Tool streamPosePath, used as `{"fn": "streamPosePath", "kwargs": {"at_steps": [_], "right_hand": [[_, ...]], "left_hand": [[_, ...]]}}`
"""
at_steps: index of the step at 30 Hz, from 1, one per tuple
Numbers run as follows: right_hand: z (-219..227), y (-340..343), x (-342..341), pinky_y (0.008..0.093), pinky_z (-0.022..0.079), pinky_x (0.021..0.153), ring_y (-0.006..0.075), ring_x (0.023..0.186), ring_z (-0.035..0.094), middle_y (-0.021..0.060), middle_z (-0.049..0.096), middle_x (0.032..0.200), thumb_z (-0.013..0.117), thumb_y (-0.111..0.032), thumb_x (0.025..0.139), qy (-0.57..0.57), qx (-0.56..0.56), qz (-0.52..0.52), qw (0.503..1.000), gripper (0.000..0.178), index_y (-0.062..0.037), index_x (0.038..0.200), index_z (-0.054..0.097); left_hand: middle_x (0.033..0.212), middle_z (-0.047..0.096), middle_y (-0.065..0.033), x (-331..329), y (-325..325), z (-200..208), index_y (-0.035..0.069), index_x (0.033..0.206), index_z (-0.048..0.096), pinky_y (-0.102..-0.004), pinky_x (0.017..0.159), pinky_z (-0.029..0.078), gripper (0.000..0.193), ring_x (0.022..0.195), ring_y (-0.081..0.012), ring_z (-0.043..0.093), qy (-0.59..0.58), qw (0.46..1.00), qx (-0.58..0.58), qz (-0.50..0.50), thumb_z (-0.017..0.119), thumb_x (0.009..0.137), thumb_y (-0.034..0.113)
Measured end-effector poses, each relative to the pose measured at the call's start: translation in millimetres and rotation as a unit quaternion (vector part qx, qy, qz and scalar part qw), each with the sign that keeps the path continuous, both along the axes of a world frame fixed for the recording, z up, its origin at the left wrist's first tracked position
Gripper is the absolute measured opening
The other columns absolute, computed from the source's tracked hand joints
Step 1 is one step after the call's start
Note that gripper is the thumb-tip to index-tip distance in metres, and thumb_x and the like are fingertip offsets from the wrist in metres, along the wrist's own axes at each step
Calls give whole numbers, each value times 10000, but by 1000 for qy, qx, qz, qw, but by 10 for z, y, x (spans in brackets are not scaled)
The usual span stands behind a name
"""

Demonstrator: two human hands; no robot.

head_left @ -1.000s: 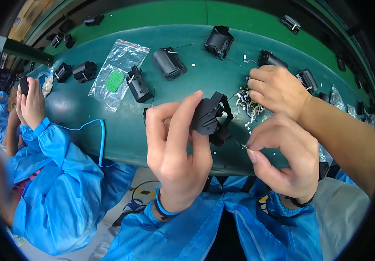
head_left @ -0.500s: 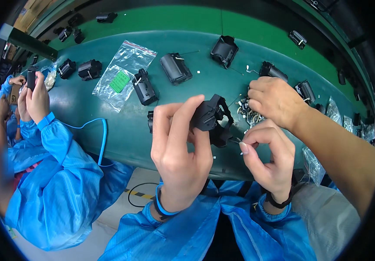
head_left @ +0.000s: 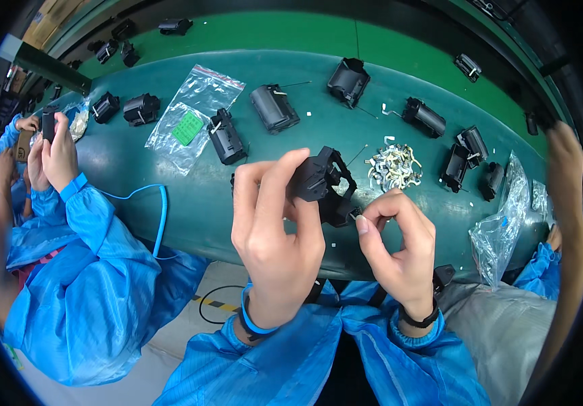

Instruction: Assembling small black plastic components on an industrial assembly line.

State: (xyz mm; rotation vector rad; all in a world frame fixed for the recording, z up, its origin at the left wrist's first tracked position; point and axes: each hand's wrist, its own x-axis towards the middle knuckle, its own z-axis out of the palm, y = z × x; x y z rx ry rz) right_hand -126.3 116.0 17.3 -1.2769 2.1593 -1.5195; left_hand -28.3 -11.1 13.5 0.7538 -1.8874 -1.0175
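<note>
Raised over the near edge of the bench, a black plastic housing (head_left: 312, 181) with an open frame is gripped in my left hand (head_left: 274, 223), its fingers closed around the left side. The index finger and thumb of my right hand (head_left: 400, 243) pinch together at the housing's lower right corner. Whatever small thing they hold is mostly hidden by the fingertips. Behind the housing a thin dark wire (head_left: 357, 155) slants upward. Just beyond my right hand lies a pile of small white and yellowish flexible strips (head_left: 394, 167) on the green bench.
Several black housings, such as one cylinder-like unit (head_left: 274, 108), lie across the green bench (head_left: 197, 210). A clear zip bag (head_left: 203, 91) with a green label is at left; another clear bag (head_left: 501, 233) lies at right. Co-workers in blue sit left; another person's arm (head_left: 565, 203) is at right.
The other person's arm has withdrawn from the strip pile to the right, uncovering the pile and several housings. My right hand has shifted left, closer to the housing; my left has barely moved.
</note>
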Motion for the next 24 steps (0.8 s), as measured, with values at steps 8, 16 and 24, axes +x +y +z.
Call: {"fn": "streamPosePath", "kwargs": {"at_steps": [8,16,24], "right_hand": [[-167,-19,98,289,525,690,165,761,632,85,651,907,790,44,860,-140,-46,-35,989,290,12,1089,616],[-220,-48,104,288,536,738,176,901,644,118,618,1085,808,66,826,-101,-83,-16,991,419,7,1193,615],[-134,11,-17,289,541,749,186,894,654,134,659,1072,751,96,863,-133,-104,2,986,352,31,1200,675]], "left_hand": [[1012,572,-94,16,-47,-48,7,1266,669,-263,537,483,401,748,-136,618,26,994,106,-16,624,897,-144],[1127,587,-90,23,-33,43,22,1385,550,-196,476,471,372,662,-54,608,103,950,287,-63,555,1022,-63],[929,643,-26,125,-55,-54,5,1231,625,-199,496,422,235,645,-35,556,-44,951,288,-105,667,1000,22]]}}
